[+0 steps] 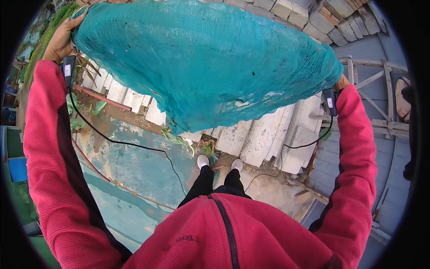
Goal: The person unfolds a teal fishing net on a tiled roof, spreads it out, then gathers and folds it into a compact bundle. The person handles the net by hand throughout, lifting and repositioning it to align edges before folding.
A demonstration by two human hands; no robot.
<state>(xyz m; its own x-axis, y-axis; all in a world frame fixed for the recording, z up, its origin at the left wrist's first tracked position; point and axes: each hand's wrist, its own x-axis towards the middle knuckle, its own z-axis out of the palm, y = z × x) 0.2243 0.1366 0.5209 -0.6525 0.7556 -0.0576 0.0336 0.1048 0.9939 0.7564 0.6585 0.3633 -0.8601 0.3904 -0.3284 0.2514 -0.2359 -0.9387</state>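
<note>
A large teal mesh net (192,58) is stretched out in front of me between my raised arms, its lower edge sagging in folds near the middle. At the net's upper left end, my left hand (62,41) has its fingers closed on the edge. My right hand (342,83) grips the net's right end; its fingers are mostly hidden behind the mesh. Small dark specks dot the fabric. On each wrist sits a black device, one by the left cuff (68,71) and one by the right cuff (329,102), with black cables trailing down.
Pale concrete slabs (253,134) lie in a row under the net, before my shoes (203,160). Stacked bricks and blocks (320,20) stand at the far right. A wooden frame (389,89) is on the right; a reddish pipe (92,163) runs along the left. Green leaves (99,107) grow beside the slabs.
</note>
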